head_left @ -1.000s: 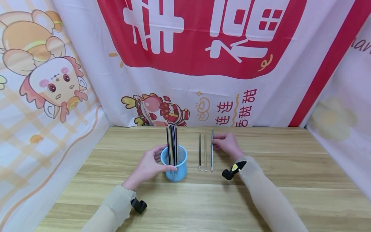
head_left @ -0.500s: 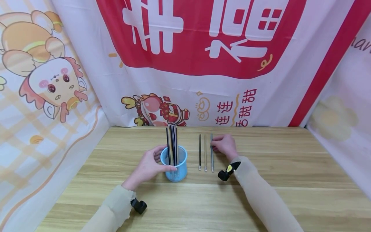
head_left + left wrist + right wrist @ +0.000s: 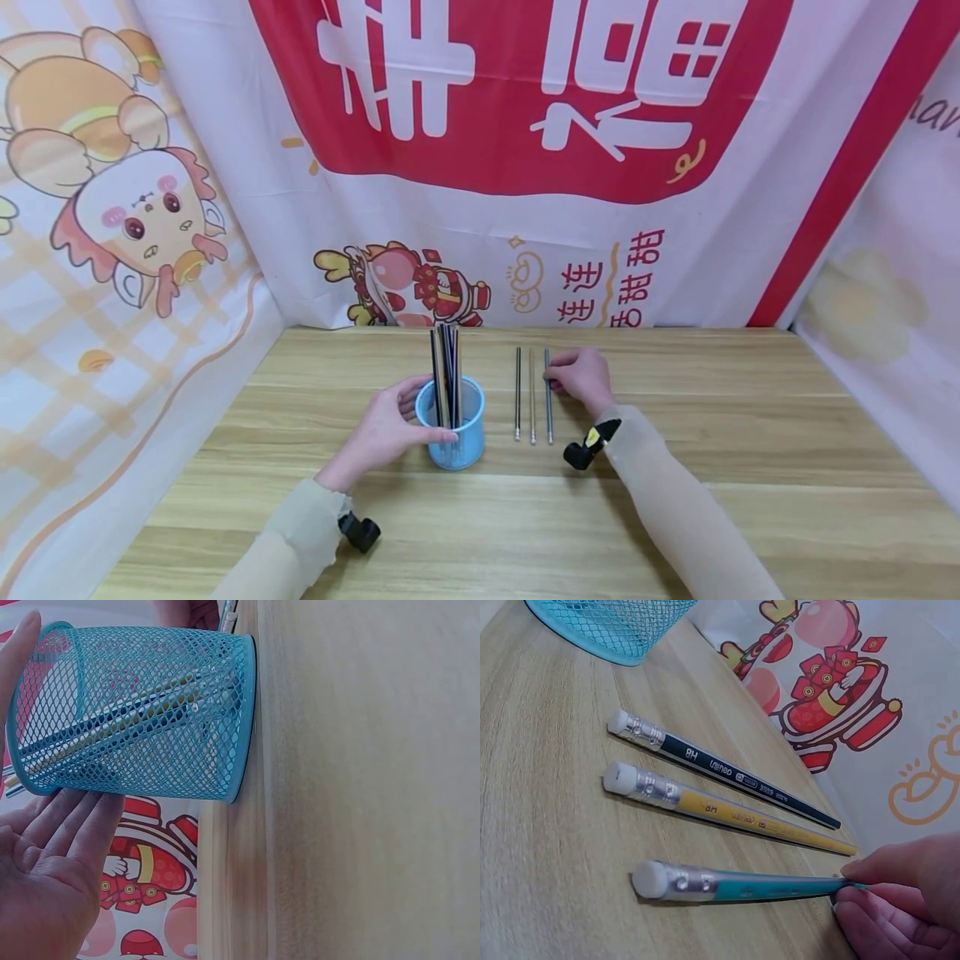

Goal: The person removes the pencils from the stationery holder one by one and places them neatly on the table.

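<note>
A light blue mesh pencil cup (image 3: 468, 448) stands upright on the table, holding several pencils (image 3: 447, 367). My left hand (image 3: 384, 432) holds it, thumb across the near side and fingers at the back; the left wrist view shows those fingers against the mesh (image 3: 150, 712). To the right lie a black pencil (image 3: 712, 766), a yellow pencil (image 3: 765, 825) and a teal pencil (image 3: 780, 889), side by side with white erasers toward me. My right hand (image 3: 585, 377) pinches the teal pencil near its far end between thumb and fingertips.
The wooden table (image 3: 480, 542) reaches back to a printed cloth (image 3: 525, 183) in red and white. More printed cloth hangs at the left (image 3: 67, 333) and right (image 3: 862, 275) sides. A black camera (image 3: 588, 450) sits on the right wrist.
My right hand has drawn the teal pencil slightly toward me and left, bringing it into line with the other two. My left hand and the cup have stayed put.
</note>
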A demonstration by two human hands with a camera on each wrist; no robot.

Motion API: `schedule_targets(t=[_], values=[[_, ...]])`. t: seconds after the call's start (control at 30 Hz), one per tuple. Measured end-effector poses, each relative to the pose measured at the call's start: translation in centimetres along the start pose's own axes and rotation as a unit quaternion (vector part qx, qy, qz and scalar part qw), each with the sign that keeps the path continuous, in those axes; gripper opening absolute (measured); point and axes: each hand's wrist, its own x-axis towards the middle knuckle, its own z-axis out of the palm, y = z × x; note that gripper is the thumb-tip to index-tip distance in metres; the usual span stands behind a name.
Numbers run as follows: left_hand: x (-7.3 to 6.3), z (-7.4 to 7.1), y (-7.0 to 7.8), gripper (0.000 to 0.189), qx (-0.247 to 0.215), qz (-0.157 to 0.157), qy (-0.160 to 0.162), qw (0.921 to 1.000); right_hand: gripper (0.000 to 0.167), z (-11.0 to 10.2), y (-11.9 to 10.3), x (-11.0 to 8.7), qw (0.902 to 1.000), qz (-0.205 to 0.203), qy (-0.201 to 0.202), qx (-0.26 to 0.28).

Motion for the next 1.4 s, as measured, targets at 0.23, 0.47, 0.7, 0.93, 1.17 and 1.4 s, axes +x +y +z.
schedule_targets(t=[0.23,0.47,0.7,0.93,1.17,1.4], values=[[0.1,-0.1,-0.2,0.089,0.005,0.001,0.001,1.0,0.031,0.0,0.1,-0.1,0.9998,-0.001,0.0,0.02],[0.0,-0.2,-0.2,0.091,0.009,0.005,0.002,0.9999,0.038,-0.4,0.2,-0.3,0.9997,-0.011,0.003,0.022],[0.0,-0.1,-0.1,0.092,0.004,0.004,0.0,1.0,0.044,-1.5,-0.7,-1.0,0.9993,-0.018,-0.006,0.032],[0.0,-0.2,-0.1,0.091,0.008,0.011,-0.003,0.9999,0.048,-2.6,-3.0,-1.9,0.9959,-0.067,-0.01,0.06],[0.0,-0.2,-0.1,0.09,0.006,0.009,-0.001,0.9999,0.051,-3.2,-5.3,-3.2,0.9932,-0.079,-0.002,0.085],[0.0,-0.2,-0.2,0.09,0.006,0.008,-0.001,0.9999,0.053,-3.2,-6.8,-4.5,0.9899,-0.095,-0.012,0.104]])
